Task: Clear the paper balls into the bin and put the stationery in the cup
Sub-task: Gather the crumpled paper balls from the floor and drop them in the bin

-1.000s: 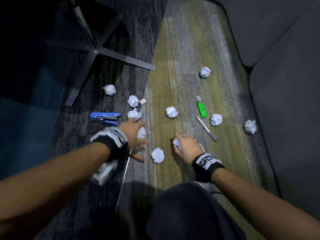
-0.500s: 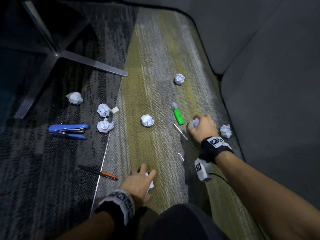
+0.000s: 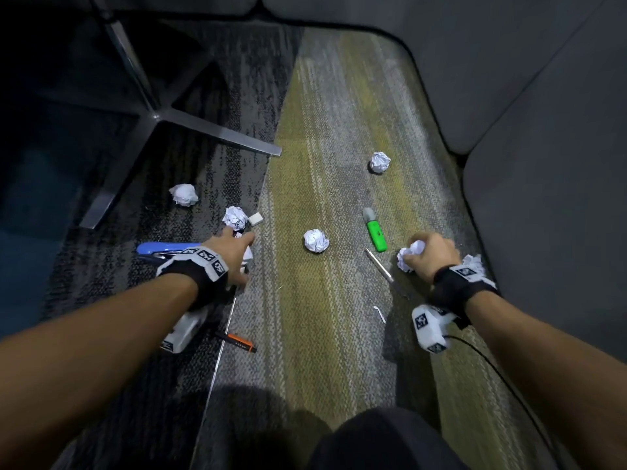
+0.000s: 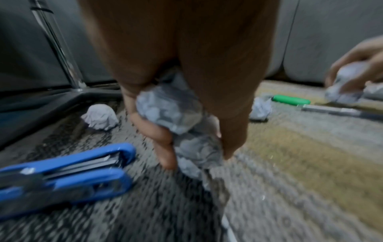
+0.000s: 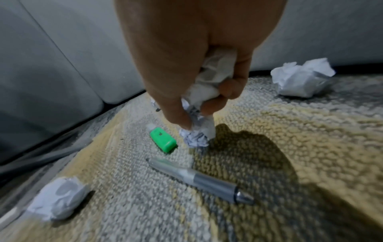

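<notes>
The left hand is curled round crumpled paper balls, its palm hidden by them. Beside it lies a glossy blue stapler, partly cut off by the frame. The right hand clenches creased white paper wads, touching the looped, striped carpet. Nearby lie a green highlighter and a smooth grey pen. A loose paper ball sits between the hands.

Head view: looking steeply down on carpet from above. Wrist views: facing along the fingers, close to floor; both sharing the highlighter and pen.
</notes>
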A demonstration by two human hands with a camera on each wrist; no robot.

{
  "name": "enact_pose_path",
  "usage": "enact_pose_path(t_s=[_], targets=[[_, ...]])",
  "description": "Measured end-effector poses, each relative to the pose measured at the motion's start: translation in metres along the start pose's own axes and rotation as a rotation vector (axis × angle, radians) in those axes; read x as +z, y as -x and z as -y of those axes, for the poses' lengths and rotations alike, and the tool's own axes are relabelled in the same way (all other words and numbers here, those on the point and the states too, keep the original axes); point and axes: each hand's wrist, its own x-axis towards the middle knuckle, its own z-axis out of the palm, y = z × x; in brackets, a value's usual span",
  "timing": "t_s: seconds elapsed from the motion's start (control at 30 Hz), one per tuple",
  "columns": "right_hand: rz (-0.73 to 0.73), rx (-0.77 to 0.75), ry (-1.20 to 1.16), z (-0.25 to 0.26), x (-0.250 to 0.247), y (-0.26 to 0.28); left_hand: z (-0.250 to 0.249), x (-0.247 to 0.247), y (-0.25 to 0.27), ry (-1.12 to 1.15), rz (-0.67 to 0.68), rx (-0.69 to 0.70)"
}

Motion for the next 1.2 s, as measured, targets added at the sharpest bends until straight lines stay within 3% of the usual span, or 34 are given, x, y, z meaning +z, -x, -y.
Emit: enact_pose_path(t_s=[0.2,0.37,0.5,0.63,0.8,1.0,1.13,1.2], targets=[[-0.021,0.158,-0.08,-0.059,-0.037,0.014,0.005,0.032,-0.007,-0.02,-0.012,-0.009],[0.061,0.253,-0.182,-0.097,-0.041,0.012,-0.006,0.026,-0.008,-0.041,0.012,0.001],[0.126,0.219,-0.186,-0.107,-0.03,-0.007,-0.038,0.011,-0.005,0.02,-0.054,0.174],[0.171,0.164,-0.047,-0.1,-0.029,-0.02,-0.075,-0.007,-0.019,-0.106,-0.127,0.316],[0.158,0.128,0.11,-0.088,-0.027,-0.004,-0.103,-0.008,-0.048,-0.316,-0.011,0.269],[0.037,0.087,-0.065,-0.084,-0.032,0.035,-0.11,0.009,-0.068,-0.288,-0.037,0.251],[-0.022,-0.052,-0.252,-0.057,-0.049,0.056,-0.123,0.008,-0.071,-0.284,-0.137,0.168],[0.0,-0.149,-0.305,-0.037,-0.058,0.06,-0.121,0.005,-0.064,-0.22,-0.079,0.179]])
